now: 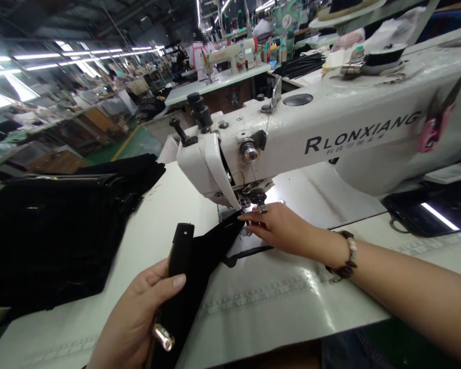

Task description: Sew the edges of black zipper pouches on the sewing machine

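Note:
My left hand (138, 312) is closed around a black fabric strip (182, 256) with a gold-toothed zipper along its edge. A shiny metal zipper pull (164, 337) hangs below my thumb. From there black fabric (215, 241) runs up to the needle area of a white sewing machine (284, 133). My right hand (282, 228) reaches in beside the presser foot, its visible fingers stretched out and slightly apart. Its fingertips touch or nearly touch the end of the fabric; the thumb is hidden. A bead bracelet (346, 256) circles the right wrist.
A tall stack of black pieces (54, 230) lies on the table's left side. A dark phone (438, 207) rests at the right. Pink-handled snips (436, 125) sit against the machine arm. Printed rulers (253, 300) run along the front of the white tabletop. Another sewing machine (234, 54) stands behind.

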A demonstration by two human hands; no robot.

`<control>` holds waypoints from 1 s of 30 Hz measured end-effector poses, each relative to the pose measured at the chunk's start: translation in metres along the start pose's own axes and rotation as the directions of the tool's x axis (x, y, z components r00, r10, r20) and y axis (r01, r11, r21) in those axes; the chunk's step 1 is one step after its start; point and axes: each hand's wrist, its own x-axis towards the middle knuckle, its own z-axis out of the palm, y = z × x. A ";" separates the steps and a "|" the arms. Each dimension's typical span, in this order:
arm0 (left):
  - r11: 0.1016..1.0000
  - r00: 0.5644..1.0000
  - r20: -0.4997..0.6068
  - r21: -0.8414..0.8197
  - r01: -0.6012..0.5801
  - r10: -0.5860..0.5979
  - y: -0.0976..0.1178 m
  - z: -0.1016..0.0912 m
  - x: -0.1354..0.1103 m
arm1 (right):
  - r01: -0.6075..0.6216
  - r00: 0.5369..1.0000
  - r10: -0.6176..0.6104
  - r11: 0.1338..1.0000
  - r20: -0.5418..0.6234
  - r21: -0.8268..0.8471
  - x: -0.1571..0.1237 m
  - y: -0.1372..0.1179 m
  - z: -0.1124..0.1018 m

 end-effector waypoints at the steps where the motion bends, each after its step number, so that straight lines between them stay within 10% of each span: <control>1: 1.000 1.000 -0.013 -0.028 0.012 -0.012 0.001 -0.001 0.001 | -0.014 1.000 0.014 1.000 -0.010 0.014 0.002 0.001 0.004; 10: 0.999 1.000 0.006 -0.033 -0.015 0.015 -0.002 -0.001 0.001 | 0.026 0.996 -0.020 0.998 -0.083 0.065 0.008 0.008 0.017; 15: 0.922 0.957 0.254 0.320 -0.217 0.137 0.001 0.010 -0.008 | 0.147 0.985 -0.146 0.989 -0.091 -0.003 -0.002 0.004 0.015; 20: 0.180 0.688 0.658 0.669 -0.721 0.307 -0.014 0.025 -0.016 | 0.422 0.905 -0.423 0.885 0.040 -0.197 -0.019 -0.001 0.010; 24: -0.372 0.474 0.835 0.549 -0.748 0.280 -0.053 0.032 -0.005 | 0.531 0.843 -0.456 0.788 0.283 -0.311 -0.028 -0.008 0.003; 30: -0.572 0.337 0.828 0.556 -0.603 0.449 -0.087 0.037 0.007 | 0.428 0.887 -0.358 0.874 0.291 -0.229 -0.065 -0.036 -0.018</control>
